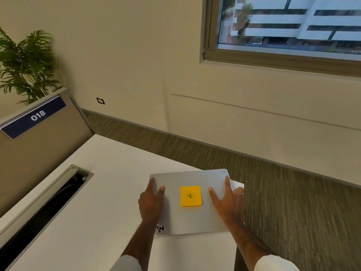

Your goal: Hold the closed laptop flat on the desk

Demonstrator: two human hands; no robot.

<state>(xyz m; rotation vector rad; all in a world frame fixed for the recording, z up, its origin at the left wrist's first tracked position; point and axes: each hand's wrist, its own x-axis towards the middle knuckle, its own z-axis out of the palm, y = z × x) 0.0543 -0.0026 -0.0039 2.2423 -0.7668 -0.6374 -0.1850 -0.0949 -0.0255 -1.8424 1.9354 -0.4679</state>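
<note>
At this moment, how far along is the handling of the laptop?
Done: the closed laptop lies flat at the desk corner, yellow sticky note on its lid. In hand: left hand and right hand rest spread on it. Left: the lid is not yet raised.

A white counter [109, 192] fills the lower left, with a long cable trough [45, 210] sunk into it, its grey lid tilted open over a dark slot. Behind stands a beige partition [35, 153] bearing a dark blue sign [35, 116] marked 018. A leafy green plant [25, 63] rises beyond it. Striped brownish carpet [283, 192] runs to a cream wall [136, 55] with a small socket [100, 101]. A window [289, 22] shows a white building outside.
</note>
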